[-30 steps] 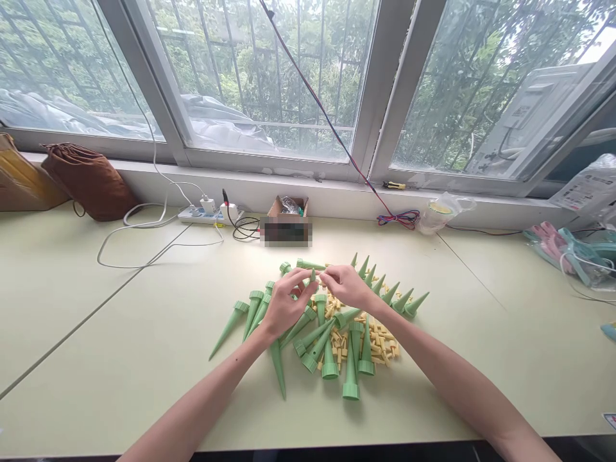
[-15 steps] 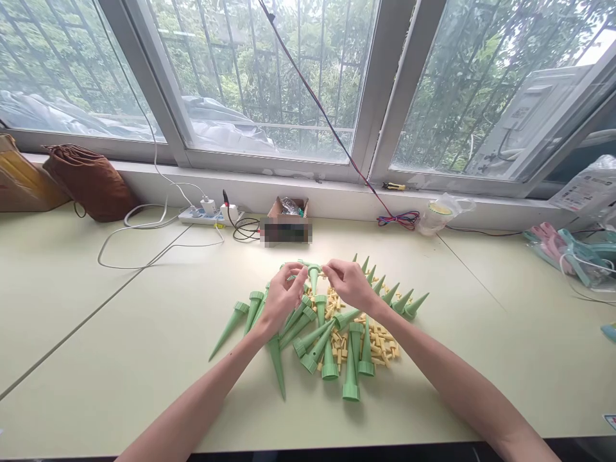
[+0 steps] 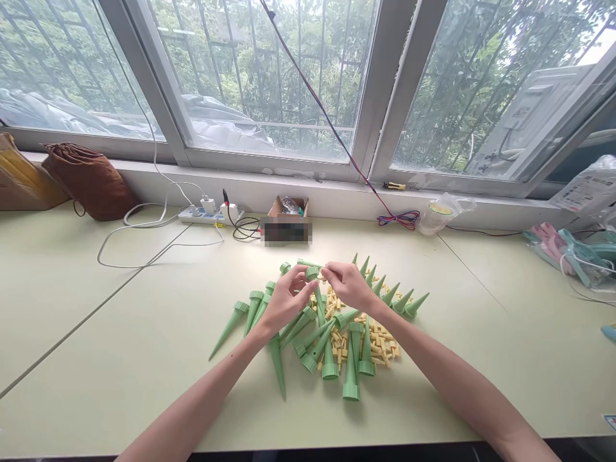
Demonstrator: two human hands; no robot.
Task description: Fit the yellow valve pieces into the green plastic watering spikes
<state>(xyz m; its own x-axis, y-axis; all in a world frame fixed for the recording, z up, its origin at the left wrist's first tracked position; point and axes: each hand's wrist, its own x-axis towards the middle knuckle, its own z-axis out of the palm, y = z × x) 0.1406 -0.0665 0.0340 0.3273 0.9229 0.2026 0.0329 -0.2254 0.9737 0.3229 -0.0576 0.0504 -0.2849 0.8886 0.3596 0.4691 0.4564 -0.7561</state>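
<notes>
My left hand (image 3: 286,301) has its thumb and fingers closed around the capped end of a green plastic spike (image 3: 312,274), whose tapered body slants down toward the pile. Close beside that cap, my right hand (image 3: 350,283) pinches a small yellow plastic peg (image 3: 322,278), mostly covered by the fingertips. Several more green spikes (image 3: 308,343) lie loose below and to the left of my hands. Among them spreads a heap of small yellow pegs (image 3: 384,340). Past my right wrist, a row of green spikes (image 3: 389,293) stands with the points up.
At the back of the pale table (image 3: 120,359) are a small open carton (image 3: 287,218), a power strip (image 3: 199,217) with cables, and a brown drawstring bag (image 3: 91,183). A bundled cable (image 3: 399,220), a plastic-wrapped cup (image 3: 436,215) and bagged pink and teal items (image 3: 572,250) are farther right.
My left fingers have closed around the green spike's cap, and the spike is now tilted. The left hand has shifted slightly right; my right hand stays almost in place.
</notes>
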